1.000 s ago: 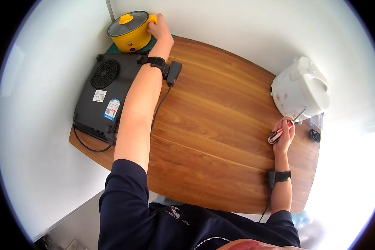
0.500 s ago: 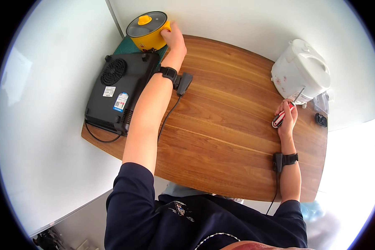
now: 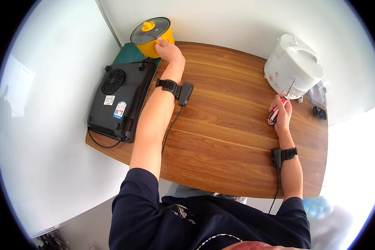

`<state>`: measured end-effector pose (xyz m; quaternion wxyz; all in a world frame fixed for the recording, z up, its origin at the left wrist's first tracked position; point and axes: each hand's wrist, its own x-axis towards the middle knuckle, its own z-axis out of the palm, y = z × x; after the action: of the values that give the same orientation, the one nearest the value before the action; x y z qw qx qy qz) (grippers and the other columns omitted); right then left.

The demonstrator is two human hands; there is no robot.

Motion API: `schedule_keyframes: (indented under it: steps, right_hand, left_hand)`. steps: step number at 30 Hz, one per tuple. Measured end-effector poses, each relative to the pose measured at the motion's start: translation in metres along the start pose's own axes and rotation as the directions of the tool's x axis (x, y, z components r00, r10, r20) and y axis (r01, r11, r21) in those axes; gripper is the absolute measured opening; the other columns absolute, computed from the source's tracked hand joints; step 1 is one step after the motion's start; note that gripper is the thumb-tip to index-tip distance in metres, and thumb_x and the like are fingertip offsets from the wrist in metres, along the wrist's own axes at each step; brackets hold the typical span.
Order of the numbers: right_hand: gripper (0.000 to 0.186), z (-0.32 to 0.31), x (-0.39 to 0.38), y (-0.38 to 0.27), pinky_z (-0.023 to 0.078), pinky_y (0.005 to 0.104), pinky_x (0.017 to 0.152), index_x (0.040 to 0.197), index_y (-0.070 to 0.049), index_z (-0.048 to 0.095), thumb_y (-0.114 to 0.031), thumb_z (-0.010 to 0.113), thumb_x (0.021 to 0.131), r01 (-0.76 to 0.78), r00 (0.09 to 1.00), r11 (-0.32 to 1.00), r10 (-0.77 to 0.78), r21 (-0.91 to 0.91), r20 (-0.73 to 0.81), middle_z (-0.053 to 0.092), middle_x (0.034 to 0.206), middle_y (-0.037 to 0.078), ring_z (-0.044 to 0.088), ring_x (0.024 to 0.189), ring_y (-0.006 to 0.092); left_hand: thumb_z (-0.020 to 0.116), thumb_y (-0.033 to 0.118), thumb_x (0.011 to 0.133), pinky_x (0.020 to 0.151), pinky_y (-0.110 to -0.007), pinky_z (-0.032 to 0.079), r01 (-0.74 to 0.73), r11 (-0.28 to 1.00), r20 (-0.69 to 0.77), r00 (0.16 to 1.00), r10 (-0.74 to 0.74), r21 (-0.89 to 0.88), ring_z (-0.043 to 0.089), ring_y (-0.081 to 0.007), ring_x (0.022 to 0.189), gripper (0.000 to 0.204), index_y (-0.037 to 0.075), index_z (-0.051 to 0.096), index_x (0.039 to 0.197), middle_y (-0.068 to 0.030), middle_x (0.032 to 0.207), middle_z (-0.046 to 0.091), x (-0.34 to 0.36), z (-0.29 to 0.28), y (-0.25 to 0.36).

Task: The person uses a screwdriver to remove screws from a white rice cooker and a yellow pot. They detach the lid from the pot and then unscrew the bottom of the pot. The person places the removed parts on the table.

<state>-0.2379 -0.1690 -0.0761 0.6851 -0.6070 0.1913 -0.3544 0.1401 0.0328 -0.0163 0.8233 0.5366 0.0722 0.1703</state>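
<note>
At the far left of the table stands a yellow electric pot with a dark glass lid and a yellow knob. My left hand closes on its handle, which my fingers partly hide. Over the right side of the table, my right hand is wrapped around a red and white screwdriver. The metal shaft points up and away, in front of the white rice cooker.
A black induction cooker lies underside up at the left, its cable past the table edge. A green cutting mat lies beyond it. Near the rice cooker are a clear plastic piece and a small black object. White walls border the wooden table.
The yellow pot has turned, its handle swinging nearer to me with my left hand on it. My right hand has shifted slightly left with the screwdriver. The whole view has also shifted a little.
</note>
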Motion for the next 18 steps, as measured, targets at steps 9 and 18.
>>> schedule_keyframes:
  steps: [9,18]
  right_hand:
    - [0.017,-0.004,0.000,0.002,0.044,0.0257,0.060,0.108,-0.002,0.059,-0.019,0.061,0.105,-0.024,0.999,0.999,0.025,-0.036,0.028,0.054,0.075,0.001,0.054,0.065,0.0121]
    - [0.015,-0.006,0.001,0.002,0.045,0.0258,0.061,0.104,-0.003,0.059,-0.018,0.063,0.103,-0.044,0.992,0.999,0.045,-0.008,0.115,0.059,0.073,0.002,0.057,0.063,0.0102]
  left_hand:
    - [0.051,0.032,0.110,0.077,-0.030,0.048,0.075,0.993,0.328,0.944,-0.042,-0.091,0.058,-0.0142,0.083,0.031,0.003,0.062,0.107,-0.0044,0.094,0.062,-0.051,-0.027,0.024]
    - [0.057,0.030,0.107,0.071,-0.031,0.043,0.545,0.837,0.644,0.625,-0.441,0.044,0.049,-0.0127,0.071,0.023,0.008,0.063,0.103,-0.0008,0.086,0.059,-0.099,-0.070,0.035]
